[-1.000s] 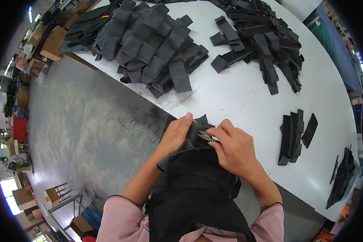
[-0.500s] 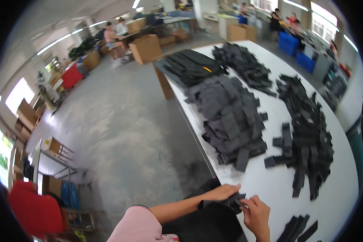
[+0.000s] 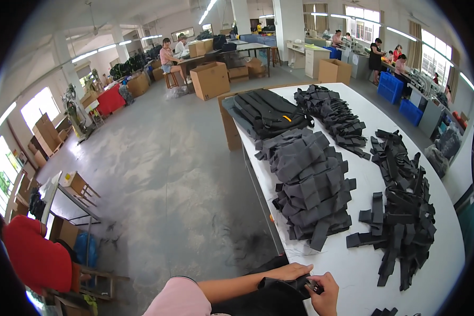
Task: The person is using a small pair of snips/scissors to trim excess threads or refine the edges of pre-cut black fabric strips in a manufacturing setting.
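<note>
Left hand: the left hand [image 3: 288,272] lies flat along the top fold of a black fabric piece [image 3: 279,290] at the near edge of the white worktop [image 3: 363,174]; its fingers [image 3: 302,270] are stretched out and press on the cloth, not curled round it.
Right hand: the right hand [image 3: 327,294] sits just right of the left one, its fingers [image 3: 321,279] curled and pinched on a small dark clip-like part [image 3: 313,286] at the upper edge of the fabric.
Black fabric piece: bunched at the bottom of the view, under both hands and reaching down toward the person's body; its top edge lies between the two hands, touching both.
Small dark part: between the right thumb and forefinger, just beside the left fingertips; too small to tell its exact kind.
Sleeve: a pink sleeve [image 3: 178,298] covers the left upper arm, the forearm bare.
Grey pile: a heap of dark grey fabric strips [image 3: 310,184] lies in the middle of the worktop, well apart from the hands.
Black pile: a spread of black webbing strips [image 3: 405,210] lies to the right of the grey heap.
Far end: folded black fabric panels [image 3: 268,113] and another dark strip pile [image 3: 334,116].
Room: grey concrete floor [image 3: 158,179], brown cardboard boxes [image 3: 210,79], other people seated at distant tables.
</note>
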